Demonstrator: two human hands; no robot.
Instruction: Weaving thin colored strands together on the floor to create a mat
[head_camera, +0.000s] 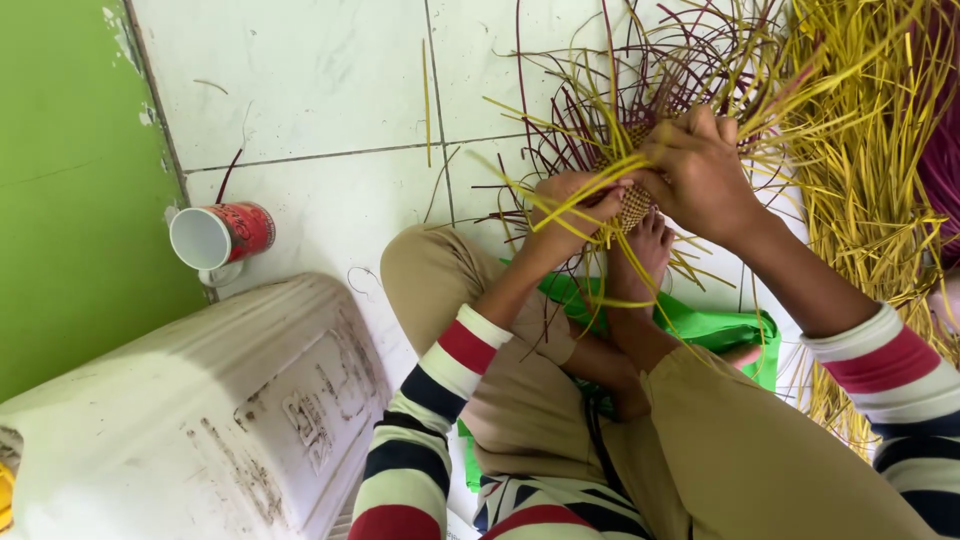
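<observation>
Above a bare foot (640, 250) — left hand (565, 205) pinching yellow strips (560, 150), right hand (700, 170) curled tight around a small woven piece (634, 205) — red-and-white mug (220, 237) far left.

Mug (222, 236) left of weaving (640, 150) (floor (320, 110) beneath)

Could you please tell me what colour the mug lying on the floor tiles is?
The mug is red outside and white inside, seen in the head view.

I see both forearms reaching toward 12 o'clock, wrists converging. Left hand (568, 212) sits fisted at 9 o'clock of right hand (700, 175), whose fingers curl downward, knuckles up.
</observation>
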